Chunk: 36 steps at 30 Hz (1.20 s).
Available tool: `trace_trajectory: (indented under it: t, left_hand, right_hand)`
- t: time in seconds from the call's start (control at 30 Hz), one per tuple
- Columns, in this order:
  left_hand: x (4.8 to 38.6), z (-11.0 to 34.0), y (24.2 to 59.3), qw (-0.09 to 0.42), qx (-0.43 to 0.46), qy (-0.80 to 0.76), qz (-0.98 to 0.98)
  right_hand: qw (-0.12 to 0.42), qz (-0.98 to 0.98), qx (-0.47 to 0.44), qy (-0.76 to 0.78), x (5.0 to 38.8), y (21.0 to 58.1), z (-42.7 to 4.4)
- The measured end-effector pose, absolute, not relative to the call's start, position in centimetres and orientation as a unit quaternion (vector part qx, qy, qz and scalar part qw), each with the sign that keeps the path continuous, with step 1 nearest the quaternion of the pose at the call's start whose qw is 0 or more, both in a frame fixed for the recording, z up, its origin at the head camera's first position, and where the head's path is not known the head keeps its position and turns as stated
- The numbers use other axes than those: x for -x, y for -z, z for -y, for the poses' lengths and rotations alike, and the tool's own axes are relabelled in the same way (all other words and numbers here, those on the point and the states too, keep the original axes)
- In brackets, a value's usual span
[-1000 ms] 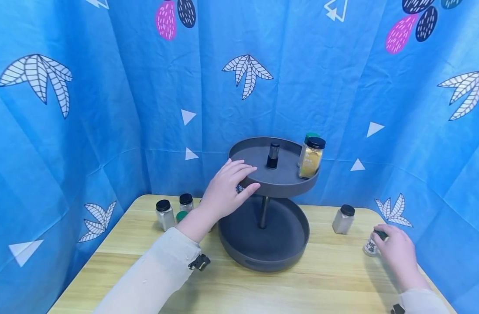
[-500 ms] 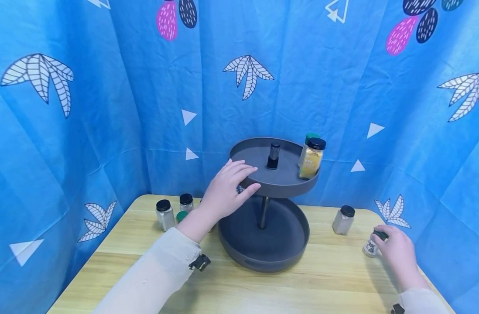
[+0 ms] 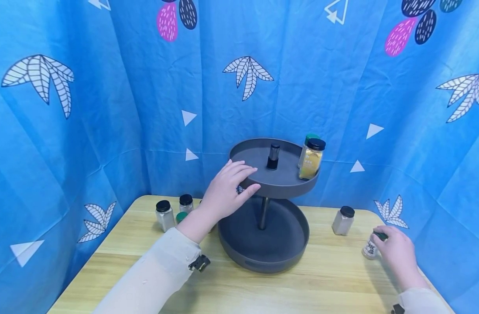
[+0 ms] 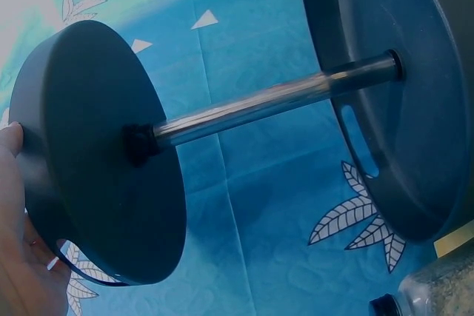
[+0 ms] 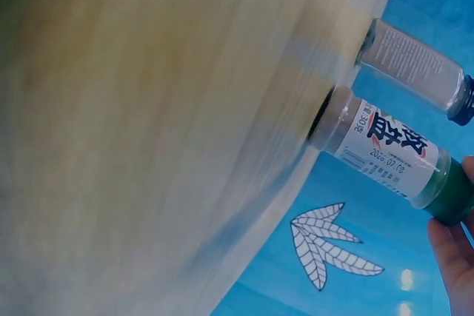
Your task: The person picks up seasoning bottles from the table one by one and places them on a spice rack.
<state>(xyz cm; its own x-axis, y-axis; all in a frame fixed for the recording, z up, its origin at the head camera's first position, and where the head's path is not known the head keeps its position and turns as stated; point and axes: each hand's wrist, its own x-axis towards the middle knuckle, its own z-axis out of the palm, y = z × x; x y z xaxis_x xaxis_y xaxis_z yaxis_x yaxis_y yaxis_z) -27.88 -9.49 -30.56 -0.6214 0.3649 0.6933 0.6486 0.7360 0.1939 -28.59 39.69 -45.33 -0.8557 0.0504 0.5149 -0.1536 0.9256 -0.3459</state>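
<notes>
A dark grey two-tier round stand (image 3: 288,190) stands mid-table, its lower tray below a metal post (image 4: 244,110). My left hand (image 3: 227,189) rests on the left rim of the upper tray, thumb and fingers spread along it; the left wrist view shows the fingers (image 4: 13,142) at the tray's side. At the table's right, my right hand (image 3: 398,253) pinches the green cap (image 5: 450,194) of a small labelled jar (image 3: 369,248), which stands upright on the wood. The upper tray carries a jar with yellow contents (image 3: 311,162) and a green-capped jar (image 3: 302,153) behind it.
A black-capped jar (image 3: 343,221) stands between the stand and my right hand. Left of the stand are more jars, among them a black-capped one (image 3: 165,217) and a green-capped one (image 3: 181,216), partly behind my left forearm. A blue patterned curtain (image 3: 165,87) surrounds the table.
</notes>
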Motion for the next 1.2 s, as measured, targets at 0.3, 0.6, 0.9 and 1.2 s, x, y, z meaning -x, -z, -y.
trace_trajectory:
  t: [0.3,0.6,0.9,1.2]
  left_hand:
    - [27.8,9.5,30.5,0.325,0.292,0.221,0.872]
    - [28.0,9.5,30.8,0.328,0.295,0.226,0.868]
    - [27.9,9.5,30.7,0.328,0.294,0.224,0.870]
    - [28.0,9.5,30.7,0.329,0.295,0.223,0.869]
  right_hand:
    - [0.272,0.944,-0.020,-0.187,28.1,44.8,-39.2]
    - [0.298,0.933,-0.006,-0.204,27.5,44.1,-38.6]
    - [0.339,0.918,-0.011,-0.207,27.0,43.2,-38.1]
    - [0.367,0.904,-0.016,-0.219,26.6,41.5,-37.3]
